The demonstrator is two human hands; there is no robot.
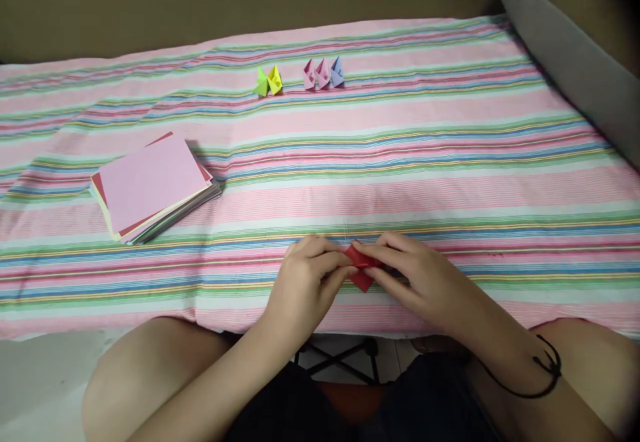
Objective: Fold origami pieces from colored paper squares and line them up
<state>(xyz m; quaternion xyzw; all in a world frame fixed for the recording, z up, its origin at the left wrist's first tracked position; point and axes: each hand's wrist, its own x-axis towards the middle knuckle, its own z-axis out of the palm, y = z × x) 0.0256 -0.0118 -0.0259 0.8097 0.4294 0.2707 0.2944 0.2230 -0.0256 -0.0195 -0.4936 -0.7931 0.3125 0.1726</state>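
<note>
A small folded red paper piece [361,267] is pinched between both hands at the near edge of the striped cloth. My left hand [305,282] grips its left side with curled fingers. My right hand [410,275] presses on its right side, fingers closed over it. Most of the red paper is hidden under the fingers. A black cord [545,369] circles my right wrist.
A stack of coloured paper sheets [153,185], pink on top, lies at the left on the striped pink cloth [450,162]. Folded paper figures stand in a row at the back: green and yellow [269,81], then two pink and a purple [323,73]. A grey cushion [575,62] lies at right.
</note>
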